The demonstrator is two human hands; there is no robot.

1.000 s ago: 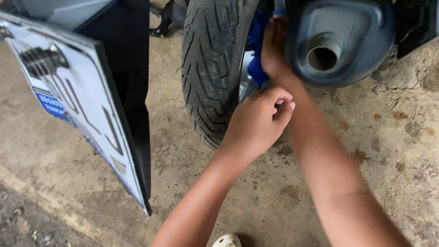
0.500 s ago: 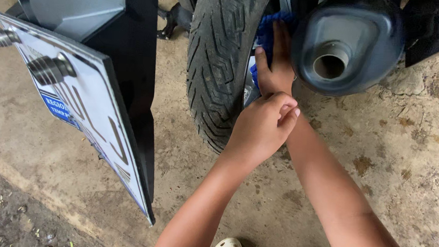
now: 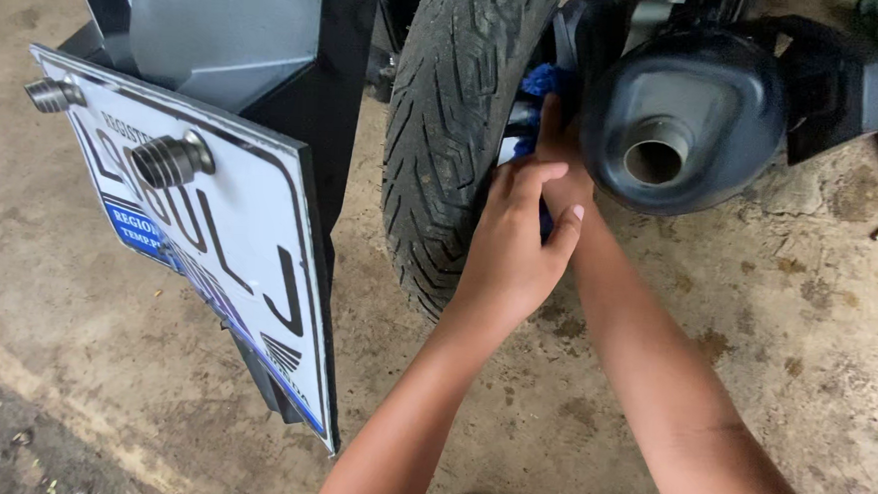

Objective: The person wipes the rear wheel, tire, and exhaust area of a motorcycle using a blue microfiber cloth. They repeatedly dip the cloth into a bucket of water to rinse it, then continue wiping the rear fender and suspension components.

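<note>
blue cloth (image 3: 540, 80) — bunched | wedged between tyre (image 3: 452, 127) and exhaust — mostly hidden

- The left arm rose from the bottom edge of the view, bare, forearm angled up and to the right.
- The left hand (image 3: 514, 246) was loosely curled, knuckles toward the camera, thumb out to the right.
- The right arm came in from the lower right corner, stretched long.
- The right hand (image 3: 562, 158) reached farther up, partly hidden behind the left; its grip could not be made out.
</note>
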